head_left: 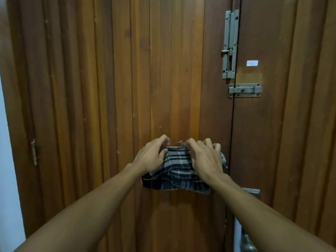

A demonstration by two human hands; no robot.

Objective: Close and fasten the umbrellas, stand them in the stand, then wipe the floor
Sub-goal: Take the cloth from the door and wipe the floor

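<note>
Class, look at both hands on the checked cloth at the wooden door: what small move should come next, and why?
Probably lift the checked cloth clear of the door. Left hand and right hand both grip its top edge, so it seems ready to carry off for wiping.

Cloth [177,172] — dark navy plaid with grey-white stripes, door [127,88] — reddish-brown wood, bolts [230,44] dull grey metal
</note>
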